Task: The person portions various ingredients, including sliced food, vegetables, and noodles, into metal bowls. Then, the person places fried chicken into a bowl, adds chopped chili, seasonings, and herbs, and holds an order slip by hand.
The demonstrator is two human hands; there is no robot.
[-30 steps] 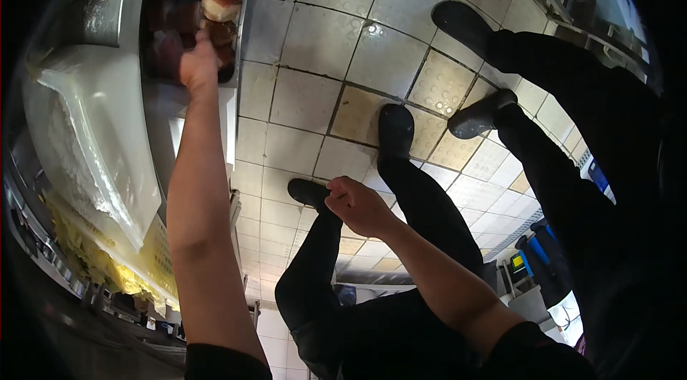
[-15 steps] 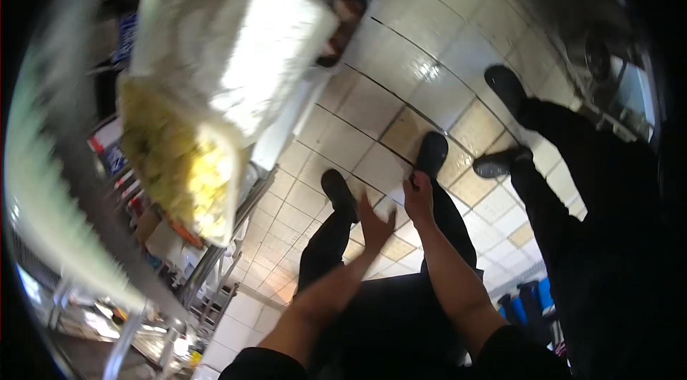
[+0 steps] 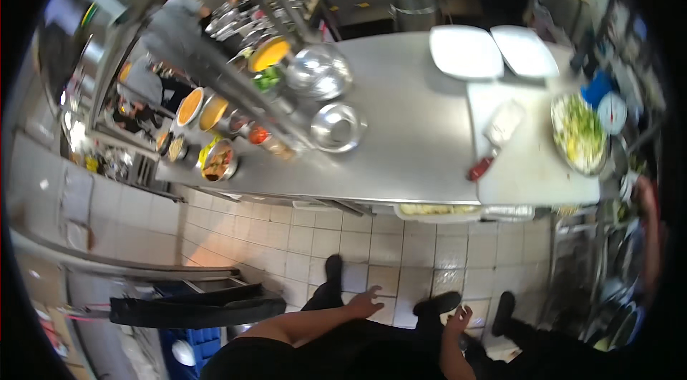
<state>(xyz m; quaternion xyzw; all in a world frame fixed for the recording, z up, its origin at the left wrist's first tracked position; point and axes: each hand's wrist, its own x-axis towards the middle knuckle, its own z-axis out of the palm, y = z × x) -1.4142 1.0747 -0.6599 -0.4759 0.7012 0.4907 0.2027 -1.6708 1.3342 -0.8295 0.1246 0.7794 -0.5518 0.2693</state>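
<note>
Both hands hang empty with fingers spread, left hand and right hand, over the pale tiled floor, well short of the long steel desk ahead.

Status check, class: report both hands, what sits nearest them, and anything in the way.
Left hand open, empty. Right hand open, empty. Both over tiled floor, short of steel counter. Own shoes below; nothing blocking.
</note>
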